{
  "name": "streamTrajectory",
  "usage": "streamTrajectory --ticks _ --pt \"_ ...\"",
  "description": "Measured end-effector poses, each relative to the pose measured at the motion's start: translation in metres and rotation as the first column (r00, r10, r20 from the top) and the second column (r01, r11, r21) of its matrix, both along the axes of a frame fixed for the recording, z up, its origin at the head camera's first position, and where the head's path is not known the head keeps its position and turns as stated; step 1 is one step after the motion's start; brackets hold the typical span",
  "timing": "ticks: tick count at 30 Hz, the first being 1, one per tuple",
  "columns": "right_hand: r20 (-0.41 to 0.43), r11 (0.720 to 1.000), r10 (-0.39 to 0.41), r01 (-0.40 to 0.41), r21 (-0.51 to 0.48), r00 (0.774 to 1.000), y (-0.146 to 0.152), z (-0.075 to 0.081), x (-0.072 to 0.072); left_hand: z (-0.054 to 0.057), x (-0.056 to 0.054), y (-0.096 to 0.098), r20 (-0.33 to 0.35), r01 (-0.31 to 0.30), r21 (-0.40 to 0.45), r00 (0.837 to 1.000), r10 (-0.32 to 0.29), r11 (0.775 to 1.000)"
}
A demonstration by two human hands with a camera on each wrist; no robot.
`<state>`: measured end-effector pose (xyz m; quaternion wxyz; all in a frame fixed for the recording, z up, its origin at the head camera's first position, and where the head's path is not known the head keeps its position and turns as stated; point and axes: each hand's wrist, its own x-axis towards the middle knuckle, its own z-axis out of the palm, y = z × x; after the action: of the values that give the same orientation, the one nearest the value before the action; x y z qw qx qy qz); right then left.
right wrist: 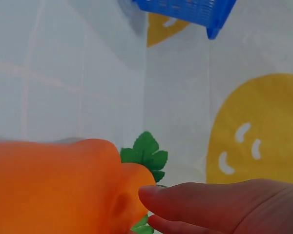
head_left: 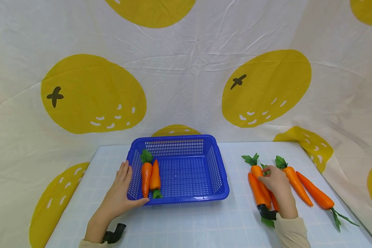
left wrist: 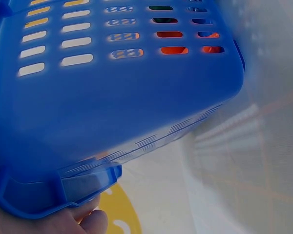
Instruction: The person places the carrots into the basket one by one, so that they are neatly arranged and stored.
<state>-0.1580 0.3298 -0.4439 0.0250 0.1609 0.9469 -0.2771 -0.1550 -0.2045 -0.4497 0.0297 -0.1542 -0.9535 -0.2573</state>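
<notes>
The left hand (head_left: pixel 121 189) rests at the near left corner of the basket (head_left: pixel 186 199), its fingers straight and lying along the outside of the left wall, pointing away from the person. Its thumb spreads out to the right and touches the near rim. The left forearm slants up from the lower edge, with a black piece (head_left: pixel 114 233) at the wrist.

The right hand (head_left: pixel 276 182) reaches over a cluster of carrots (head_left: pixel 255 191) on the table (head_left: pixel 186 227), right of the basket. Its back faces up, and the thumb and fingers bend leftward at the leafy ends. In the right wrist view the thumb touches the top of one carrot; whether the fingers grip it I cannot tell. The beige sleeve (head_left: pixel 292 232) stops below the wrist.

Two carrots (head_left: pixel 146 177) lie side by side inside the basket, along its left wall; two others (head_left: pixel 316 191) lie right of the right hand.
</notes>
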Motion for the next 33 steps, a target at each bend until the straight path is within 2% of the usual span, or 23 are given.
streamTrajectory --ticks 4,7,12,16,24,33 --pt "0.003 0.998 0.025 -0.025 0.056 1.0 -0.0045 0.0 -0.0006 0.0 -0.0001 -0.0001 0.0 -0.001 -0.002 1.0 0.001 1.0" --pt "0.043 0.997 0.043 -0.045 0.064 0.998 -0.0065 -0.0007 -0.0021 0.0001 -0.0002 -0.0001 0.002 -0.001 -0.001 1.0 0.001 1.0" --pt "0.114 0.998 0.05 -0.053 0.026 0.992 -0.0064 -0.005 -0.0048 -0.0006 -0.0004 0.0001 0.003 0.001 0.001 1.0 -0.001 1.0" --pt "0.131 0.998 0.058 -0.06 0.007 0.99 -0.0063 -0.0056 -0.0056 -0.0011 -0.0005 0.0 0.003 -0.003 -0.004 1.0 0.003 1.0" --pt "0.116 0.997 0.07 -0.071 0.004 0.991 -0.0049 -0.0051 -0.0045 -0.0016 -0.0004 -0.0006 -0.001 -0.005 -0.003 1.0 0.005 1.0" --pt "0.064 0.999 0.036 -0.038 0.02 0.997 -0.0022 0.0 -0.0018 -0.002 -0.0007 -0.0001 0.002 -0.013 -0.007 1.0 0.013 1.0"
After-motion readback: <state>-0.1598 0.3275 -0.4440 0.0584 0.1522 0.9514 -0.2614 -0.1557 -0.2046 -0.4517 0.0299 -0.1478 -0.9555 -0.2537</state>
